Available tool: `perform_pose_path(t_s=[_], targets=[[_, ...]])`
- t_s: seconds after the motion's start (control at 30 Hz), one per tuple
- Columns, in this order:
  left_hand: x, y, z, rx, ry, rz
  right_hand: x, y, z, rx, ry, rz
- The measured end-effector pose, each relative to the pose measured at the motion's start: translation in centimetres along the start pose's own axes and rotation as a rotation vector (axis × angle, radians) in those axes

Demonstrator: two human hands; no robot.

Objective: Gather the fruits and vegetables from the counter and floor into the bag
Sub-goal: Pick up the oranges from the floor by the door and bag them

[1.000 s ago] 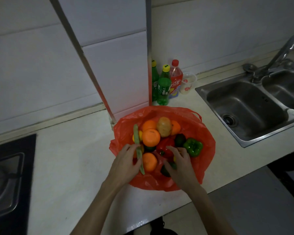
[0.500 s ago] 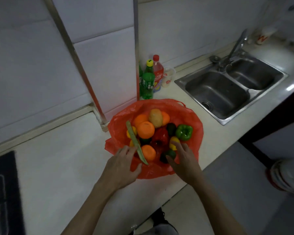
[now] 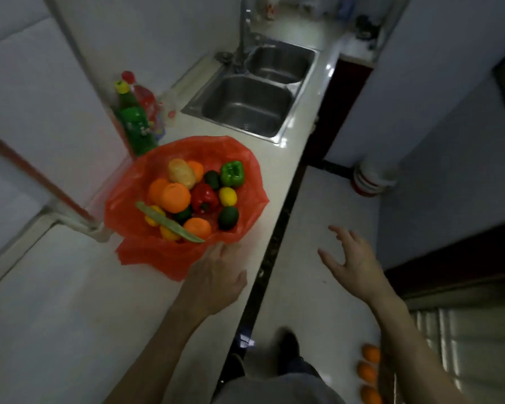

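The desk [image 3: 56, 316] ran long and pale from the lower left toward the double sink [image 3: 245, 109], with the floor [image 3: 318, 228] beside it on the right. On the desk sat the red bag [image 3: 146, 252], its mouth spread wide and already heaped with produce: oranges, a potato, a red and a green pepper [image 3: 231, 173], a lemon, dark avocados, and a long green pod [image 3: 169, 224] lying across the near side. The thin plastic looked soft and slack, likely to sag or tear under that load, so it would be best taken by both rim edges or cradled from below. The left hand [image 3: 216, 275] lay flat and empty at the bag's near rim, fingers touching the film. The right hand [image 3: 353, 260] hovered out over the floor, fingers spread wide, holding nothing. Three oranges [image 3: 369, 371] lay in a row on the floor at the lower right, well apart from the bag. They seemed firm, round and prone to roll, each suited to a full-palm grasp.
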State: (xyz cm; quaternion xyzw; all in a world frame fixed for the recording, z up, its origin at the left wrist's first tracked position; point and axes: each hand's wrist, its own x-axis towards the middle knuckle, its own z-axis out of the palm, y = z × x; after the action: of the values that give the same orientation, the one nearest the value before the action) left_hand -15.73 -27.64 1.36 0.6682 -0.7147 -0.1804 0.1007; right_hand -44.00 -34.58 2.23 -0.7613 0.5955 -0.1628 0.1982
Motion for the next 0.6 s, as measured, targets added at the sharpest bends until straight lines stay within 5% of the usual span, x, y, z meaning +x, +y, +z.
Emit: perform_pose_path(t_s=[0.17, 0.6], targets=[[2.2, 5.5, 0.8, -0.035, -0.011, 0.220, -6.8, 4.7, -3.6, 0.003, 0.155, 0.214], [4.6, 24.3, 10.6, 0.026, -0.356, 0.660, -27.3, 17.2, -8.4, 0.024, 0.373, 0.757]])
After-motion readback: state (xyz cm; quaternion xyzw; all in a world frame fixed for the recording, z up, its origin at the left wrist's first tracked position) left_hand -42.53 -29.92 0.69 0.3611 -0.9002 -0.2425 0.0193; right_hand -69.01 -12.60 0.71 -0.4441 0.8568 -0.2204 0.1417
